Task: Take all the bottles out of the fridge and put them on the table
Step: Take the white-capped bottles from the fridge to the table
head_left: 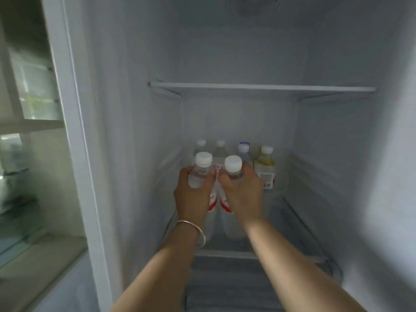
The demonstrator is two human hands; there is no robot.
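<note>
Standing upright, caps up, on the fridge's lower shelf (299, 212): two clear water bottles with white caps and red labels. Left hand (193, 197) is wrapped round the left bottle (199, 174), right hand (244, 190) round the right bottle (233, 168). Four more bottles (266, 163) behind.

home kitchen: fridge (225, 86), glass cabinet (27, 109)

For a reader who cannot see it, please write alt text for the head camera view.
Inside an open fridge, the left hand and right hand each grip a clear white-capped bottle. Behind them four more bottles stand on the same shelf, including a yellow one at the right.
</note>
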